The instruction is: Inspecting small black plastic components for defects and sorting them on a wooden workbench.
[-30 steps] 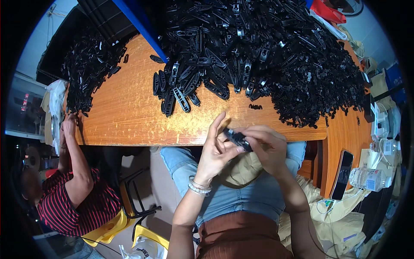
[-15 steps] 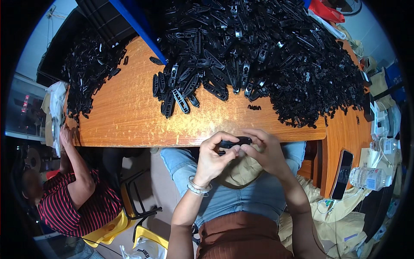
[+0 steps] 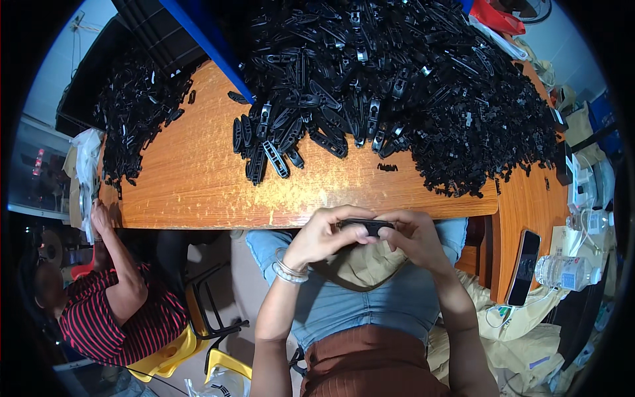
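Between my two hands, just off the table's front edge and above my lap, is a slim black plastic part (image 3: 372,227). My left hand (image 3: 319,239) pinches its left end, with the thumb along the near side. The fingers of my right hand (image 3: 421,243) close on the other end, fingertips over the top and thumb below. Much of the part is hidden by the fingers, so its exact kind does not show. A large heap of long oval black plastic parts (image 3: 324,89) lies farther back on the wooden table (image 3: 192,178).
Small black pieces (image 3: 463,142) are piled at the right, with one toothed strip (image 3: 387,167) apart from them. A blue panel (image 3: 208,49) divides off another black heap (image 3: 126,122). A phone (image 3: 524,268) and plastic bottle (image 3: 565,272) sit at right. A striped-shirted person (image 3: 122,311) sits left.
My hands have dropped slightly toward me and the left wrist has swung left. My fingers now lie flatter along the black plastic part, which stays held between both hands.
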`<state>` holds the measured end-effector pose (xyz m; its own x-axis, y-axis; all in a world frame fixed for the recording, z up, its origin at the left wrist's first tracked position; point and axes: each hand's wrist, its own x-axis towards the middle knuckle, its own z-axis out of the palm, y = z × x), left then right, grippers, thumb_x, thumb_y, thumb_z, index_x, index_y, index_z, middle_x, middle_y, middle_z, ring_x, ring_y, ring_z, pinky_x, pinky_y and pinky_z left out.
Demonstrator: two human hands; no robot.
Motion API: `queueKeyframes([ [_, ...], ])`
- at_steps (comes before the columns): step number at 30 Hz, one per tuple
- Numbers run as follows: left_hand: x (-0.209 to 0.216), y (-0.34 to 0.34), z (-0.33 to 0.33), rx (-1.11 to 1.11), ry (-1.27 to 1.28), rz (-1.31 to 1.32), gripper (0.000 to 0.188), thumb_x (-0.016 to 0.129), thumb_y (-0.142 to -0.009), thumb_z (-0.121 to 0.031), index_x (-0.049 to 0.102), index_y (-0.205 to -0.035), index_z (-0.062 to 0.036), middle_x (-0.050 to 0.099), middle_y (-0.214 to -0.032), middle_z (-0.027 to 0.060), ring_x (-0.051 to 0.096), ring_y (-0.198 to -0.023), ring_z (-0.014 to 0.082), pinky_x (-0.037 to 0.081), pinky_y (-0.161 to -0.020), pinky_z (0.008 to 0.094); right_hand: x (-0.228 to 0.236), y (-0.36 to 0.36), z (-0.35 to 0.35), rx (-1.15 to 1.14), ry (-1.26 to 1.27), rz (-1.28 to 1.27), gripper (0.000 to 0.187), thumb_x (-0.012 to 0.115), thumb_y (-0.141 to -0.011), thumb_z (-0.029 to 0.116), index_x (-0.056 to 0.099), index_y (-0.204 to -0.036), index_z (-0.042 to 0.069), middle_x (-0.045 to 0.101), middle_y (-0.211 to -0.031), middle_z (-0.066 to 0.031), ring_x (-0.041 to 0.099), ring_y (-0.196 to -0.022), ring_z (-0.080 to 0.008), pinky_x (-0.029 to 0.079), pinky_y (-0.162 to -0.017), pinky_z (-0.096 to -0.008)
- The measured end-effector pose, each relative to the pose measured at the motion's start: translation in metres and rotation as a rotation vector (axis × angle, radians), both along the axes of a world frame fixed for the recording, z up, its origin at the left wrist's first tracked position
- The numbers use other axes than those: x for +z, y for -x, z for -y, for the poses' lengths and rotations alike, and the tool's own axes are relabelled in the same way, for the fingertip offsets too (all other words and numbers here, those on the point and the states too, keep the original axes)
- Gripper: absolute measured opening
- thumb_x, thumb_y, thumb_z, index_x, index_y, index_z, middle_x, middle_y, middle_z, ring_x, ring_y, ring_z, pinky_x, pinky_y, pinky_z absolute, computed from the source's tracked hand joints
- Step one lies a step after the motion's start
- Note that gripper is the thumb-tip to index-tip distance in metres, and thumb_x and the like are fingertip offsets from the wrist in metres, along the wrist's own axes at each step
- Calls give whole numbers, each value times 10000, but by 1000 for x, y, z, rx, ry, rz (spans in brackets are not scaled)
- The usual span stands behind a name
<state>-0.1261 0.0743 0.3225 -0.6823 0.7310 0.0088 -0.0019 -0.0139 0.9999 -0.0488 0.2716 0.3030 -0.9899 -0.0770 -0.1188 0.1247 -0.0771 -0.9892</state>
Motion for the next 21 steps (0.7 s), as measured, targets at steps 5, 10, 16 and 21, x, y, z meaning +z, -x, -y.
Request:
queueKeyframes([
  [5,5,-12,-2,18,-8,189,352,586,-848,34,531,-1195,51,636,-1063,138,656,-912,195,523,-824,283,-2,1,1,-21,-35,-67,195,657,-821,56,651,-1006,-6,598,-715,14,451,-567,-27,377,-513,-190],
  [10,-1,-12,-4,57,-100,222,379,585,-864,-23,520,-1231,43,643,-1071,134,648,-944,208,513,-845,295,-1,4,1,-60,-83,-188,214,666,-810,58,653,-1017,9,600,-745,0,451,-584,-27,376,-516,-197],
  [16,-8,23,7,152,238,43,234,568,-892,-73,616,-1113,-11,663,-954,117,635,-914,186,513,-789,295,8,9,-6,230,-242,-35,197,626,-821,25,637,-1012,-19,618,-716,-23,556,-630,-42,430,-553,-199],
  [21,-11,71,-16,614,503,-933,296,601,-764,4,560,-1056,24,536,-1076,180,569,-918,303,496,-778,360,-5,54,3,-422,-1042,-598,148,630,-773,12,606,-918,-2,573,-786,-107,582,-680,-268,459,-608,-357],
])
